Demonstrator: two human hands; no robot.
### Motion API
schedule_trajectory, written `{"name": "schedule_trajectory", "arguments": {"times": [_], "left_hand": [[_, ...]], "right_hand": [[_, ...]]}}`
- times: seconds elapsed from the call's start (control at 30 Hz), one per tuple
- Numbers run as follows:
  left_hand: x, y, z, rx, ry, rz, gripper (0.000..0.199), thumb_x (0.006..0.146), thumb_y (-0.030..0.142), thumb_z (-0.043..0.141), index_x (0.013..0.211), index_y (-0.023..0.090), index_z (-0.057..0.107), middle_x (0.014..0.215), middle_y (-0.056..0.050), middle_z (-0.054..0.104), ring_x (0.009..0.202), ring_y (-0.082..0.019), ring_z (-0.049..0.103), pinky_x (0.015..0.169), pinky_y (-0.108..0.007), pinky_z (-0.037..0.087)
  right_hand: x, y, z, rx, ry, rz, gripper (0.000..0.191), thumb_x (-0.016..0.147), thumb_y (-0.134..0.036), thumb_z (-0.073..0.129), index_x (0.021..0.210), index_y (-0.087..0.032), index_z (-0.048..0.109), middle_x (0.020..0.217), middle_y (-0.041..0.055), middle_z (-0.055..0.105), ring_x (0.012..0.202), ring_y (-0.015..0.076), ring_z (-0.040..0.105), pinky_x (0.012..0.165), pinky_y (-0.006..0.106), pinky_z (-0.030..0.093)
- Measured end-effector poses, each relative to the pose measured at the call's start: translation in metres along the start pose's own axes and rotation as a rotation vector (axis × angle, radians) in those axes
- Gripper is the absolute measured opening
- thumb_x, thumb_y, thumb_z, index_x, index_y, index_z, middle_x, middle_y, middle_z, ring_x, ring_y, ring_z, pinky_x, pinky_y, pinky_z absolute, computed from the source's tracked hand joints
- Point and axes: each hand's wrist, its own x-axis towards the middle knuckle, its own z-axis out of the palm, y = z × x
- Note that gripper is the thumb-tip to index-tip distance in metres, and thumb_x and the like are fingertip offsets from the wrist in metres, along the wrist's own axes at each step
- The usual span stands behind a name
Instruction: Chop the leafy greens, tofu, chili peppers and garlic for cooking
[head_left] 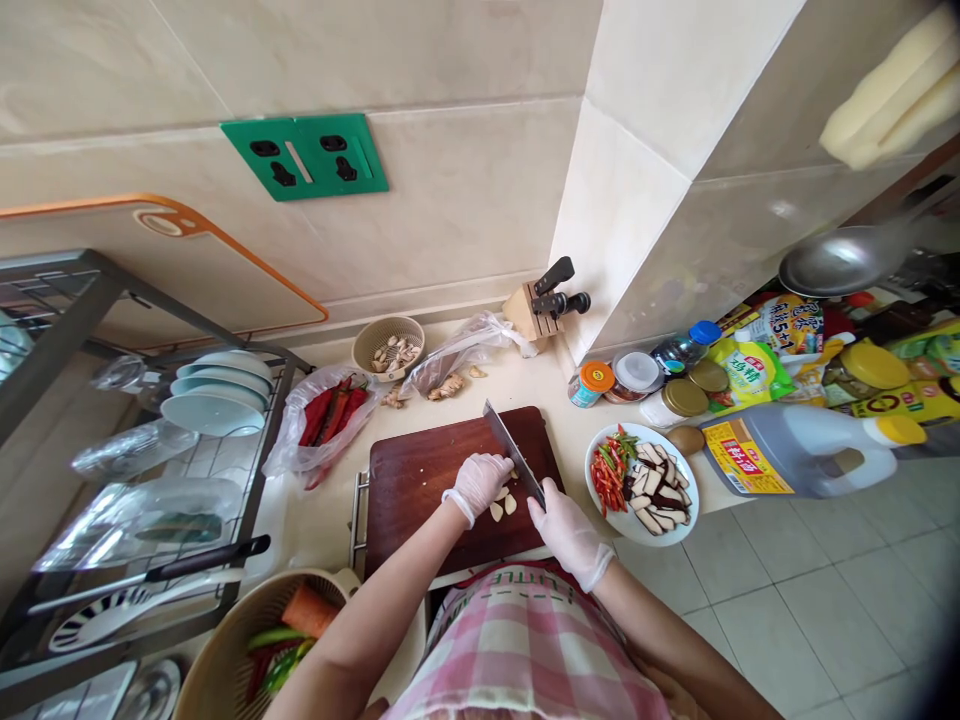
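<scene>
Both of my hands wear thin clear gloves. My right hand [568, 528] is wrapped round the handle of a cleaver [514, 452], whose blade slants up and left over the dark red cutting board [420, 480]. Close to the left side of the blade, my left hand [482, 484] has its fingers bent together over the board; what they hold, if anything, is too small to tell. Several pale garlic pieces [510, 504] lie on the board between my hands. Just right of the board is a white plate [642, 535] with cut red and green chillies [611, 472] and sliced mushrooms [660, 490].
Behind the board are a basket of garlic [388, 345], ginger [448, 387] and a knife block [531, 312]. A bag of red peppers [330, 415] and a dish rack [262, 480] stand left. Jars and a large jug [810, 450] stand right; a vegetable basket [217, 650] is front left.
</scene>
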Motion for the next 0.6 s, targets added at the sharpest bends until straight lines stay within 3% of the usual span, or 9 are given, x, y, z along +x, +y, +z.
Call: {"name": "schedule_trajectory", "arguments": {"times": [0.37,0.6], "left_hand": [[0.003,0.003,-0.007,-0.04,-0.048,-0.045,0.023,0.088,0.031,0.041,0.093,0.02,0.06,0.087,-0.008,0.066,0.082,-0.021,0.063,0.072,-0.031,0.046],[0.009,0.013,-0.011,-0.038,-0.051,-0.089,0.025,0.089,0.03,0.039,0.093,0.019,0.06,0.086,-0.01,0.067,0.08,-0.024,0.066,0.066,-0.031,0.047]], "right_hand": [[0.005,0.005,0.008,0.117,-0.019,-0.003,0.019,0.09,-0.031,0.04,0.098,-0.016,0.05,0.085,0.0095,0.068,0.076,0.0176,0.064,0.057,0.024,0.031],[0.008,0.011,-0.021,0.032,-0.066,-0.035,0.021,0.089,-0.034,0.041,0.096,-0.017,0.051,0.082,0.0082,0.067,0.071,0.0163,0.062,0.056,0.024,0.03]]}}
